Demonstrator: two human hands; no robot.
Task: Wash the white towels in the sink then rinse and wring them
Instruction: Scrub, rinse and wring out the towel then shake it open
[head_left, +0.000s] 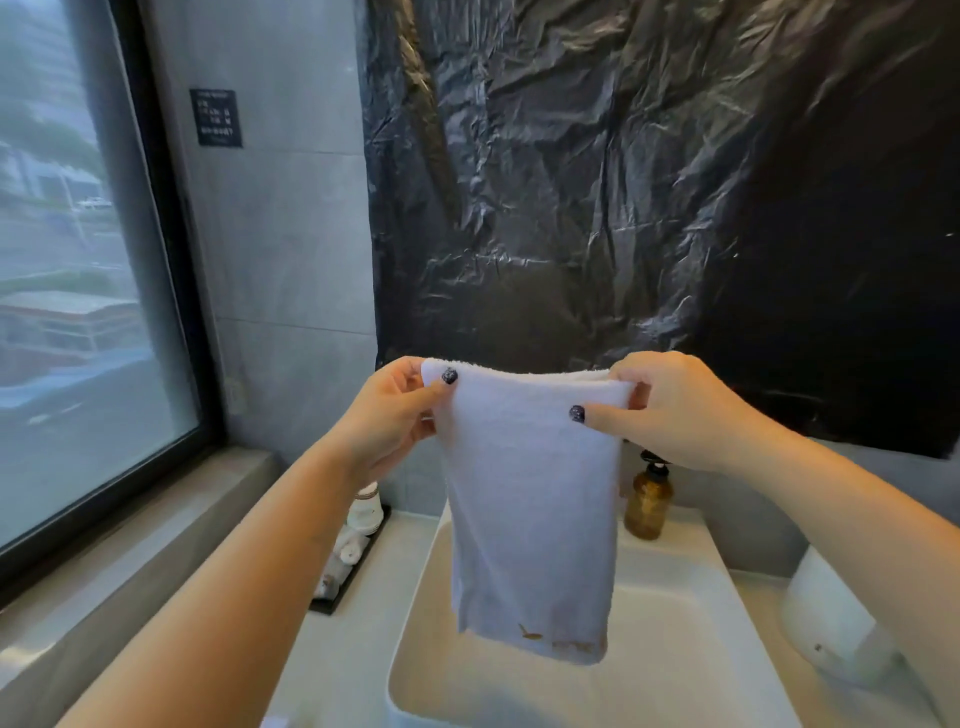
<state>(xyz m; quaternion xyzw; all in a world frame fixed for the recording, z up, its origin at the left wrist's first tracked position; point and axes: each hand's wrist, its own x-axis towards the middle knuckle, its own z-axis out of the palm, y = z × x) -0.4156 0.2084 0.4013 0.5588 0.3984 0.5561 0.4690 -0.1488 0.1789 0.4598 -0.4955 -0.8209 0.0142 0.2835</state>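
A white towel (530, 514) hangs folded in the air above the white sink (691, 649), with brownish stains near its lower edge. My left hand (389, 415) pinches its top left corner, thumb in front. My right hand (670, 410) pinches the top right corner the same way. The towel's lower end dangles just over the basin. The faucet is hidden behind the towel.
An amber pump bottle (648, 499) stands behind the sink at the right. A black tray (349, 566) with paper cups and small rolled items sits on the counter at the left. A white rounded appliance (831, 623) stands at the right. Black plastic sheeting (649, 197) covers the wall ahead.
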